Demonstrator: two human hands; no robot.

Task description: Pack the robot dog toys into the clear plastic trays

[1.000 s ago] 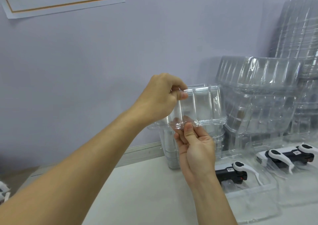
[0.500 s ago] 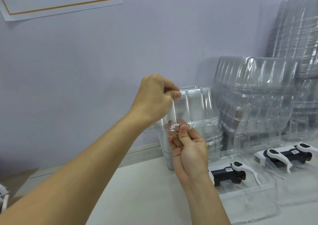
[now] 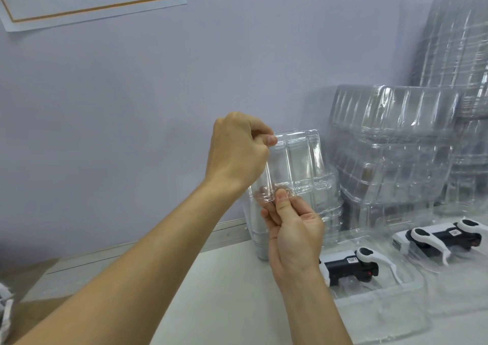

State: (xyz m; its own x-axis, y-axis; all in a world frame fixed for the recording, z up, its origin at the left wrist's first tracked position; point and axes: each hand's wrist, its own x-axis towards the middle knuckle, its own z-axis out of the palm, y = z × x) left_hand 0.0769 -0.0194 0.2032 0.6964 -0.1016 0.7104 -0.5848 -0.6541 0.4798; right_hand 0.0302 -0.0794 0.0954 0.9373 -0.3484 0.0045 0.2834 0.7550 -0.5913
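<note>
— Where is the clear tray (image 3: pixel 295 165) and how does it sit?

— Held up in the air above the desk (image 3: pixel 224 299), in front of the wall, with its long axis close to upright and its ribbed face turned toward the camera. The top edge leans slightly to the right.

— And the hands?

— The left hand (image 3: pixel 237 154) has its grip closed on the tray's upper left corner, thumb and curled fingers pinching the rim. The right hand (image 3: pixel 293 233) pinches the bottom left corner from below, thumb pressed on the front.

— The toys?

— One robot dog toy (image 3: pixel 348 266), black with white legs, lies on its side in an open tray (image 3: pixel 390 305) on the desk, long axis running left to right. A second toy (image 3: pixel 446 237) lies the same way in another tray further right, partly cut off by the frame edge.

— What is hard to read?

— The stacks of clear trays (image 3: pixel 390 144) behind blur together; their count cannot be told. The held tray's lower left corner is hidden by fingers, and whether it is one tray or two nested ones cannot be told. A white object at the far left edge is cut off.
</note>
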